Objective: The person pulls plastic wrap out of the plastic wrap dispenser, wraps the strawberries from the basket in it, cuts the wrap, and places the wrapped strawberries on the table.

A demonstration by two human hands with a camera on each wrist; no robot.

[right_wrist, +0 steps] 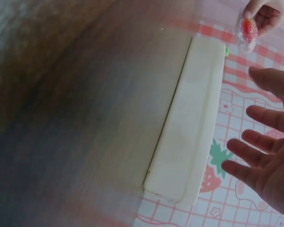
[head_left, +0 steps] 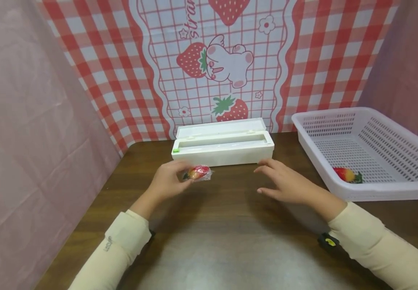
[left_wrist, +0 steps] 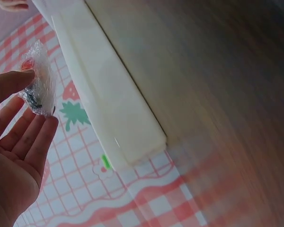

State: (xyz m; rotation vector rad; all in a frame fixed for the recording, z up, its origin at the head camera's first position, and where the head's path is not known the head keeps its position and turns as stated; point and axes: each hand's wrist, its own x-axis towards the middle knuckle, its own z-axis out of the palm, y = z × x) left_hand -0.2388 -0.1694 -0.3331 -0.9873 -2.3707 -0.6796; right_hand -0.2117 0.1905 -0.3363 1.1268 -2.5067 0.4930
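Note:
My left hand (head_left: 167,179) pinches a strawberry wrapped in clear plastic film (head_left: 199,172) between thumb and fingers, above the table in front of a white box. Red and yellow show through the crinkled film, with dark green at one end; the left wrist view shows the wrapped strawberry (left_wrist: 38,82) close up. To the right, my right hand (head_left: 285,181) hovers with fingers spread and holds nothing; its fingers (right_wrist: 248,146) appear apart in the right wrist view. Behind both hands stands the long white cling film box (head_left: 223,155), its lid raised and film visible inside.
On the right of the brown wooden table (head_left: 223,241) stands a white perforated basket (head_left: 315,161). One red and yellow strawberry (head_left: 346,175) with a green top lies in it. A strawberry-patterned checked cloth (head_left: 223,60) hangs behind, and pink cloth (head_left: 42,161) covers the left side.

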